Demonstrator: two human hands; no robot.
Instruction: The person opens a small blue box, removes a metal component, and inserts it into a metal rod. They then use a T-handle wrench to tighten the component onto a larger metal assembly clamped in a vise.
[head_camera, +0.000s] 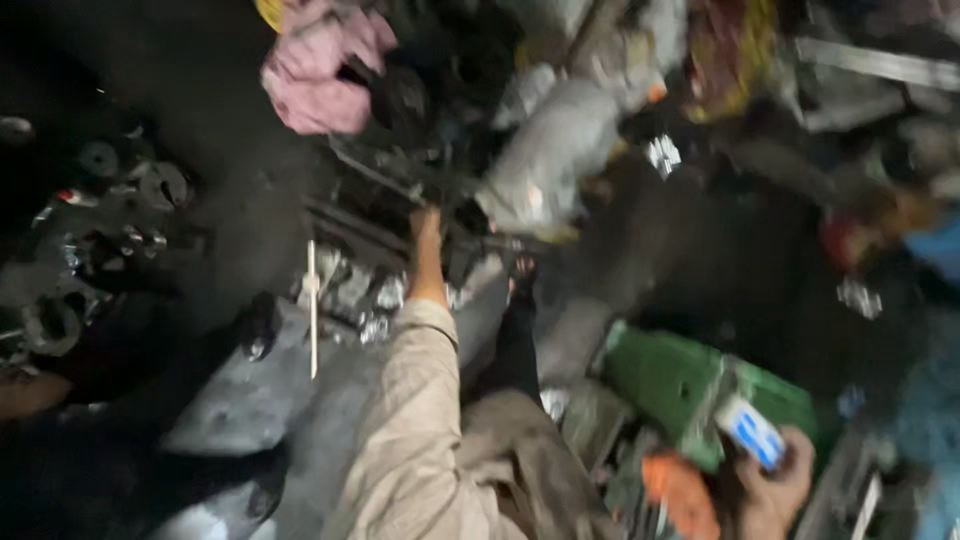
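Blue and white, a small rectangular package (752, 432) is sitting in the right hand (775, 490) at the lower right edge of the view, the fingers curling around its lower end and gripping it; a pale label is covering part of its blue face, too blurred to make out further. Just left of that hand an orange object (678, 492) is lying among clutter, and behind the package a green box-shaped case (668, 378) is resting at a tilt. In the lower middle, a beige sleeve (410, 430) is running up the frame from the bottom, and beside it grey cloth (520, 450) is bunching.

Further out, the left hand (428, 228) is reaching away from the camera into a dark heap of metal parts (400, 180), touching them; motion blur is hiding whether its fingers are spread or closed. A thin pale stick (312, 310) is standing nearly upright just left of the forearm. At the far left, round dark metal pieces (130, 190) are lying scattered on black ground.

Beyond the left hand, a grey-white sack (550, 160) is leaning against the heap, with a small reddish patch near its lower end. At the top of the view a pink cloth (320, 70) is lying crumpled, and to the upper right a yellow and red bundle (730, 50) is showing only as a smear.
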